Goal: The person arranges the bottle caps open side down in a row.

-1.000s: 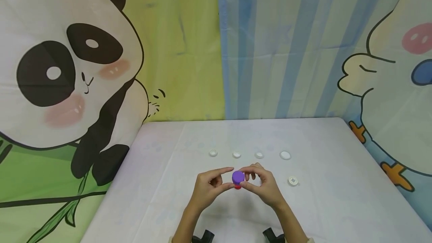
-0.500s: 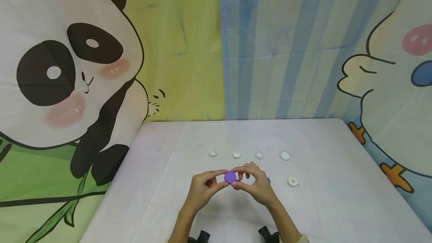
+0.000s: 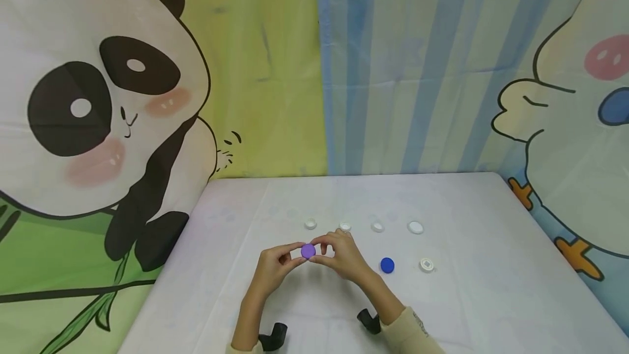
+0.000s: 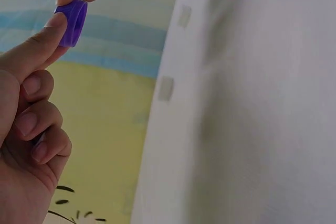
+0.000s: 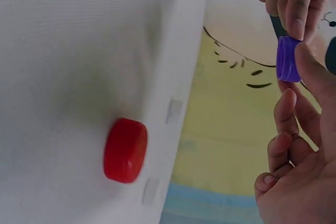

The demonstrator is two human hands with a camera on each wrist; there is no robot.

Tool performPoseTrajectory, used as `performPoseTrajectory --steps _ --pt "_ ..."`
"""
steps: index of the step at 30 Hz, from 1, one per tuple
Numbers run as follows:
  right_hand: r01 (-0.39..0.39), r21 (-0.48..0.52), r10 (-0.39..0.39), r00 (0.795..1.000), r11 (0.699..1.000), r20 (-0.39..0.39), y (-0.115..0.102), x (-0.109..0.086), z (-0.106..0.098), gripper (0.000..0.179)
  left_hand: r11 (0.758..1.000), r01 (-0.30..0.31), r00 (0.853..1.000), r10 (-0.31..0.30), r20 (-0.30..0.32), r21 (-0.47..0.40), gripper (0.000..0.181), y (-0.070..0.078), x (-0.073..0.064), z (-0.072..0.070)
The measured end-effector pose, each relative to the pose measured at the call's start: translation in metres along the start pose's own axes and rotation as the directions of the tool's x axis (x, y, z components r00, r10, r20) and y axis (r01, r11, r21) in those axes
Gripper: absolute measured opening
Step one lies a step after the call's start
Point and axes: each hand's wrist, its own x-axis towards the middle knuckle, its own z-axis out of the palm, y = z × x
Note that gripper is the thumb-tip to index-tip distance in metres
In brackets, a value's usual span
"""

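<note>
A purple bottle cap (image 3: 308, 251) is held up over the white table, with my left hand (image 3: 273, 267) and my right hand (image 3: 345, 257) pinching it from opposite sides. Thumb and forefinger of each hand touch its ridged rim, and the left wrist view has the cap (image 4: 72, 22) tilted with its hollow side partly visible. Below the hands in the right wrist view lies a red bottle cap (image 5: 125, 150); the right hand hides it in the head view. To the right of my right forearm rests a blue cap (image 3: 387, 265).
Several white caps lie in a row farther back, among them the leftmost one (image 3: 310, 223) and the rightmost one (image 3: 415, 227). Another white piece (image 3: 426, 265) sits right of the blue cap. A printed curtain (image 3: 393, 70) hangs behind the table (image 3: 472, 310).
Both hands have moved left with the purple cap, the left hand coming to pinch it too. The blue cap has come into full view, while the red one is now covered in the head view.
</note>
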Motion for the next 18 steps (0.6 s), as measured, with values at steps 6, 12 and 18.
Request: performPoseTrajectory --steps 6,12,18 --pt "-0.022 -0.189 0.041 0.995 0.982 0.093 0.010 0.004 0.022 0.028 0.994 0.077 0.993 -0.083 0.080 0.071 0.027 -0.030 -0.007 0.005" --pt "0.012 -0.291 0.031 0.989 0.957 0.144 0.016 0.002 0.035 0.028 0.983 0.147 0.975 -0.162 0.149 0.108 0.027 -0.046 -0.015 0.010" --pt "0.006 -0.327 0.054 0.983 0.945 0.173 0.020 0.002 0.041 0.029 0.976 0.166 0.966 -0.190 0.177 0.143 0.024 -0.052 -0.016 0.013"
